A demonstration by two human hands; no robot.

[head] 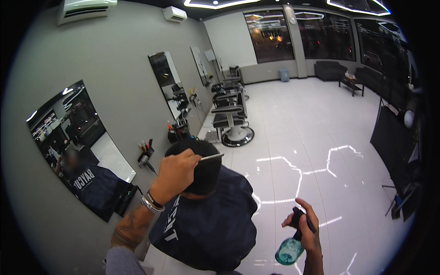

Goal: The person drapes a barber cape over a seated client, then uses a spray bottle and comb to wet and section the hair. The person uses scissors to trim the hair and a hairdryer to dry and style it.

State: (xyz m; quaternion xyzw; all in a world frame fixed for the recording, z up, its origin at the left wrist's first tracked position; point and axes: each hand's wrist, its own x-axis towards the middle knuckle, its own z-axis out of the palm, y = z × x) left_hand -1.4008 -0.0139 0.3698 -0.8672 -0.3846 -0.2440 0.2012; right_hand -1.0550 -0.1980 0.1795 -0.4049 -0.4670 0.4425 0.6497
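A seated person's head with short dark hair (206, 178) is below me, above a dark barber cape (220, 223) with white lettering. My left hand (178, 172) is closed on a light-coloured comb (212, 157), which lies across the top of the hair. A dark band and a metal bracelet circle that wrist. Over the floor to the right of the cape, my right hand (306, 223) grips the black trigger head of a teal spray bottle (290, 251). One finger of this hand points upward. Whether the trigger is pressed, I cannot tell.
A wall mirror (113, 165) at the left reflects the caped person. Beside it, a wall holder (146, 151) carries tools and a hair dryer. Barber chairs (228, 120) line the wall further back. A black panel (392, 137) stands at the right, over a glossy tiled floor (302, 130).
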